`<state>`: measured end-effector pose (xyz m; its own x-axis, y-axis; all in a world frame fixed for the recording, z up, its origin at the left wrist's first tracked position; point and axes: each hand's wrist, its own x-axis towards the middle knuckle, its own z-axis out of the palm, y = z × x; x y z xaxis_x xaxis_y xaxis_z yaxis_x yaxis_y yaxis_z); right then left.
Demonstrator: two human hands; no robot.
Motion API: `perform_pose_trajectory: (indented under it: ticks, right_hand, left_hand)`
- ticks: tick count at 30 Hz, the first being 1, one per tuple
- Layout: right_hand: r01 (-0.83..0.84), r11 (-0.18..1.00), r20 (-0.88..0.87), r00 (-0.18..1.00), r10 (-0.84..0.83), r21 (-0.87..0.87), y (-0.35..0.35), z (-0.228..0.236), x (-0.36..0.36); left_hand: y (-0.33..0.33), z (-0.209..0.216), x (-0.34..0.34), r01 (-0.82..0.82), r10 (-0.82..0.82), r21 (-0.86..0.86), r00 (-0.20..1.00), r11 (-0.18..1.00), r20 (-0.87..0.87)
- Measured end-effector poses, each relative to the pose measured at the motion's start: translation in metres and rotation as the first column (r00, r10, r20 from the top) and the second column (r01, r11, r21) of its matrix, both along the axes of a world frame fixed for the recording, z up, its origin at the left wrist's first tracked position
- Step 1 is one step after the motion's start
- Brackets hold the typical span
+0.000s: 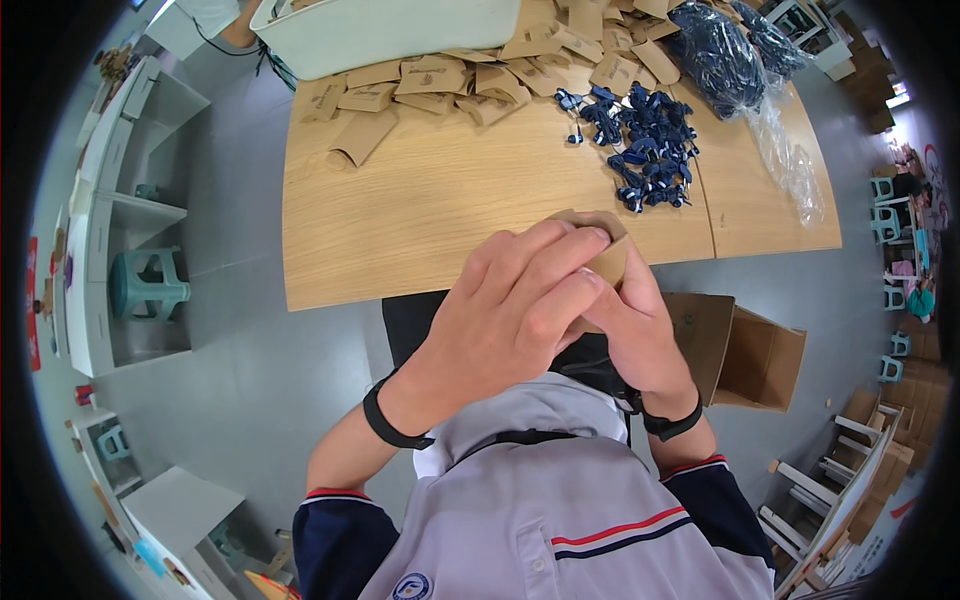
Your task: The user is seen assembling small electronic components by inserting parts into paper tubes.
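Note:
Between my two hands, just past the table's near edge, is a small brown kraft-paper box (612, 262) with its open end facing up and away. My right hand (645, 335) is wrapped round its right side and underside, the thumb along the wall. My left hand (515, 300) lies over the near left side, its bent fingertips pressed at the opening. The fingers cover most of the box, and whatever may be inside is hidden. Beyond my hands lies a heap of small dark-blue bundled cables (655, 145) with silvery ends.
Many flat and folded kraft boxes (430, 75) lie along the table's (450, 210) far side, by a white bin (390, 35). Clear plastic bags of dark-blue pieces (715, 60) sit at the far right. An open cardboard carton (760, 360) stands on the floor to the right.

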<state>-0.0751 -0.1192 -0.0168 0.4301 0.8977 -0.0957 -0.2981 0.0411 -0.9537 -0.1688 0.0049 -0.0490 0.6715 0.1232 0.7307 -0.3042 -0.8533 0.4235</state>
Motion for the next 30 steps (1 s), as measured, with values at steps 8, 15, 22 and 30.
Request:
perform_pose_trajectory:
  ticks: [8, 15, 22, 30]
  right_hand:
    - [0.209, 0.978, 0.226, 0.954, -0.196, -0.031, 0.003, -0.008, -0.003]
    - [0.106, 0.937, 0.477, 0.876, 0.07, -0.333, -0.014, 0.044, 0.019]
    - [0.109, 0.986, 0.923, 0.353, -0.154, 0.123, -0.002, 0.013, 0.02]
    - [-0.111, 0.961, 0.961, -0.082, -0.264, 0.254, 0.003, -0.001, 0.033]
  left_hand:
    - [0.007, 0.008, 0.004, -0.045, 0.05, 0.117, 0.998, 0.992, -0.036]
    - [0.034, 0.042, -0.014, 0.299, -0.549, -0.509, 0.696, 0.807, -0.462]
    - [0.036, 0.032, -0.008, -0.063, -0.071, -0.311, 0.914, 0.948, -0.4]
    - [0.033, 0.017, 0.001, -0.036, -0.51, -0.927, 0.827, 0.374, -0.238]
